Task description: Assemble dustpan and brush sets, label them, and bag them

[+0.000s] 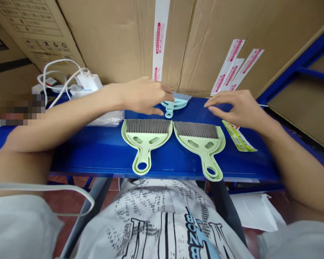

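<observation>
Two pale green dustpan-and-brush sets lie side by side on the blue tabletop, handles toward me: the left set and the right set. In each, a grey-bristled brush rests inside the pan. Behind them is a smaller light blue dustpan-and-brush set. My left hand is at its left side, thumb and fingers apart; the fingertips overlap its edge in view, and I cannot tell whether they touch. Off to the right, my right hand hovers with nothing in it, thumb apart from its bent fingers.
A large cardboard box stands along the back of the blue table. White cables and a white charger sit at the left with clear plastic bags. At the right lies a green-and-yellow packet, near a blue metal frame.
</observation>
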The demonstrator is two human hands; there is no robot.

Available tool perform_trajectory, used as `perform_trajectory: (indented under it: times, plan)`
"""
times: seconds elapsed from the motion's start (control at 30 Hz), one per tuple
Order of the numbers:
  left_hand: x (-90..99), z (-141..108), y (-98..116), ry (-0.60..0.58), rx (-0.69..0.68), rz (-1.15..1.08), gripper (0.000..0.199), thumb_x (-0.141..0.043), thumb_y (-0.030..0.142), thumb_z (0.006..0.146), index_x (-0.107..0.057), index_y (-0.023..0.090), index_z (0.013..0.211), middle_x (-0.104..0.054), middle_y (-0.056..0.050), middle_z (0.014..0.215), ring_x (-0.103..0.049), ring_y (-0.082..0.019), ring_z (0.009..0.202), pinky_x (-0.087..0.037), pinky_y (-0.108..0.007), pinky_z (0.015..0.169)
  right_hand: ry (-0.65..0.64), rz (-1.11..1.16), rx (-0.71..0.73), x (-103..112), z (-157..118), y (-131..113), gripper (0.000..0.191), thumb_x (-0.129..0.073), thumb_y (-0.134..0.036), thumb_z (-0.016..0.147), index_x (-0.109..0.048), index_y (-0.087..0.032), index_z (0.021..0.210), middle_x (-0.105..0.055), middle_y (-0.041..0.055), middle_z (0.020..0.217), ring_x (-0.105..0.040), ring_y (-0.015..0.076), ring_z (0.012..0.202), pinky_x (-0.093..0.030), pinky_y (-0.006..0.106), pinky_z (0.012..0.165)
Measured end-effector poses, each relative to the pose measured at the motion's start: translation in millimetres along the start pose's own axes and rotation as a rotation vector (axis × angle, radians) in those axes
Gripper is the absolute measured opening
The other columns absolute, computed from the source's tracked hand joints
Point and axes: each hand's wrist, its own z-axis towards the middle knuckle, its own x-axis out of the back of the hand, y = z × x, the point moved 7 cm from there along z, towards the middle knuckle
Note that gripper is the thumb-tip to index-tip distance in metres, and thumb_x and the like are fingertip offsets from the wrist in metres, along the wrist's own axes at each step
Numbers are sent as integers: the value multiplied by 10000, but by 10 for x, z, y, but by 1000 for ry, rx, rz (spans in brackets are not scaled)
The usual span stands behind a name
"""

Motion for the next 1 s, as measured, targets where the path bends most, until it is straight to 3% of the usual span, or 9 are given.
perform_trajectory:
  times: [0.13,0.2,0.33,0.43,0.53,0.63,0.8,0.93,1.0]
  plan:
    - [-188,141,230,6,16,10,402,-617,387,1080,-656,147,1401,-658,-199,1425,-723,-325,1189,-521,-379,953,70,-140,-229,264,-47,557,265,-713,-339,922,-858,-126,982,-837,159,879,-767,220,777,-527,367,787]
    - [-233,142,221,10,71,0,413,-588,399,1087,-626,115,1385,-699,-199,1307,-747,-305,1060,-513,-366,907,-86,-114,-299,252,-100,828,309,-712,-371,918,-871,-121,1005,-837,151,875,-767,195,780,-499,367,763]
    - [-379,168,178,-51,84,-57,523,-609,426,1073,-523,115,1486,-772,-131,1029,-744,-301,959,-501,-338,845,-584,125,-388,-89,-356,1176,506,-763,-470,847,-849,-110,1190,-835,163,1096,-781,226,974,-487,374,771]
    - [-513,235,157,-89,133,-64,592,-619,390,1068,-481,100,1565,-788,-160,1024,-754,-329,985,-500,-352,840,-695,245,-458,-275,-508,1359,596,-878,-492,730,-829,-133,1203,-815,153,1206,-754,270,1071,-527,368,867]
    - [-578,290,153,-76,186,-77,608,-590,357,1085,-451,113,1625,-800,-175,1053,-763,-343,1013,-505,-369,847,-739,271,-500,-396,-607,1530,619,-946,-490,644,-782,-176,1152,-795,135,1124,-712,303,1064,-553,394,916]
    - [-571,304,135,-46,213,-109,618,-561,307,1093,-409,130,1666,-813,-161,1061,-768,-340,1011,-513,-378,831,-788,298,-546,-458,-673,1624,574,-925,-495,646,-733,-195,1096,-759,110,984,-684,295,985,-544,388,868]
    - [-564,287,123,-12,190,-145,600,-584,299,1074,-450,156,1642,-807,-150,1185,-764,-327,1004,-501,-372,788,-810,357,-539,-467,-638,1513,441,-898,-502,687,-712,-220,970,-751,82,902,-665,248,887,-498,356,802]
    - [-543,280,132,137,137,-139,465,-626,324,1032,-610,148,1462,-743,-185,1333,-755,-311,969,-453,-358,714,-779,402,-513,-471,-575,1427,420,-894,-543,701,-706,-221,896,-755,75,859,-667,224,845,-479,342,775]
    - [-546,289,144,186,76,-221,334,-650,279,989,-686,159,1299,-785,-144,1191,-744,-261,862,-420,-334,678,-771,400,-493,-476,-557,1420,417,-873,-561,723,-713,-215,892,-755,71,837,-667,210,810,-470,337,754]
